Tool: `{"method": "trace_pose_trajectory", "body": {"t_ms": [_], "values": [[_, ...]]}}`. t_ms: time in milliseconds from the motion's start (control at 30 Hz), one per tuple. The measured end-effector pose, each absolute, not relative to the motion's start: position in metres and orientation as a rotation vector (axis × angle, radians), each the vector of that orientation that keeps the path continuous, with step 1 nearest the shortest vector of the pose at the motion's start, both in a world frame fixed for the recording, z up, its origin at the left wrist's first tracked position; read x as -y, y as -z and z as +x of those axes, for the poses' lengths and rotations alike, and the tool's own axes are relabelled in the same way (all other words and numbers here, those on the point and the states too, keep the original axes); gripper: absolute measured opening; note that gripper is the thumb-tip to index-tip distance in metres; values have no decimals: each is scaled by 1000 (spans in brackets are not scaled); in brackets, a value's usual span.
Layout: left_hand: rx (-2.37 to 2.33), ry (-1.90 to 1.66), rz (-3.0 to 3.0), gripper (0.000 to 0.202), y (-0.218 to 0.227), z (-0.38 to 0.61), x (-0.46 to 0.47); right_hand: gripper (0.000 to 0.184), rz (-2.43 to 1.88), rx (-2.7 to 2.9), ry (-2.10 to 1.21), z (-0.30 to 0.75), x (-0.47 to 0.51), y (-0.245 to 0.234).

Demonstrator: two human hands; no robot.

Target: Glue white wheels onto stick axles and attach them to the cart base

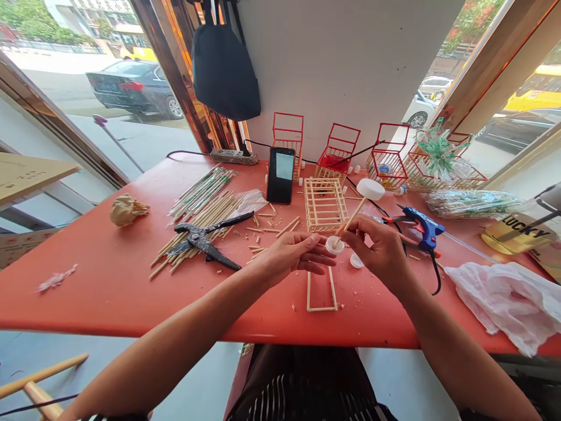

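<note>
My right hand (pixel 372 245) is closed in a pinch round a thin wooden stick (pixel 356 214), held aslant above the table. At its upper end sits a round white cap (pixel 370 189); a second white cap (pixel 335 244) is at the lower end, hollow side up. My left hand (pixel 302 252) reaches to this lower cap with fingers stretched and apart; whether they touch it I cannot tell. Below my hands lies a rectangular stick frame (pixel 322 309), partly covered. Another white cap (pixel 356 261) rests beside my right hand. Just beyond stands a slatted stick frame (pixel 326 202).
Pliers (pixel 205 237) lie on wooden sticks (pixel 175 257) at left. A phone (pixel 280 175) stands upright at the back, near red chair-like frames (pixel 337 158). A blue glue gun (pixel 423 227) and white cloth (pixel 504 292) are at right. Offcuts litter the red table (pixel 153 310).
</note>
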State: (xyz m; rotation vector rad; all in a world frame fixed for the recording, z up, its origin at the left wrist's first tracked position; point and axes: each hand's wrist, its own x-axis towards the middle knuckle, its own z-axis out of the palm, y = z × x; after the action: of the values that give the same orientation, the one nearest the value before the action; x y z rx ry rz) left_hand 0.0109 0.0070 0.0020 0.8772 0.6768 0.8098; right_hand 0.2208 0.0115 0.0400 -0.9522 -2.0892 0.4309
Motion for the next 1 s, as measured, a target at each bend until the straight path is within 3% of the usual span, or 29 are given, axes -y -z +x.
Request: {"method": "trace_pose_trajectory", "body": {"t_ms": [1000], "values": [[-684, -785, 891, 50, -2, 11, -7, 24, -840, 2224, -407, 209, -9, -35]]}}
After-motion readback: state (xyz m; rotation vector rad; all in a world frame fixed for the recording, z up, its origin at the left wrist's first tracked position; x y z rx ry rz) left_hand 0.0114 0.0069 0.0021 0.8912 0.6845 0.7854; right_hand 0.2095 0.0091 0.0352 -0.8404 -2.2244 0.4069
